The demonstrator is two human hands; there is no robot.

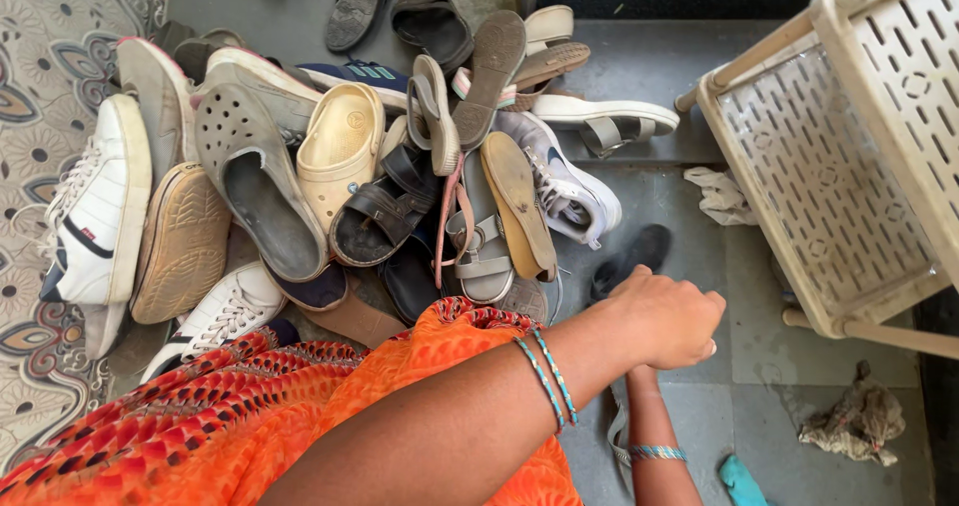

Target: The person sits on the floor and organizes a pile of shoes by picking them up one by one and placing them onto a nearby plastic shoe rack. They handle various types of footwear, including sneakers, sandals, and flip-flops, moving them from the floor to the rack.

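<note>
The left hand (671, 318) reached across to the right with its fingers curled loosely downward, gripping nothing I could see, and hovered just above the grey floor (759, 366) beside a dark shoe (631, 258) that lay apart at the near right edge of the shoe pile (380, 166). The right hand was hidden beneath the left, only its bangled wrist (654, 453) showing, so whether it held anything could not be told. A cream plastic rack (829, 166) lay tipped at the far right, a crumpled rag (855, 421) near it on the floor.
</note>
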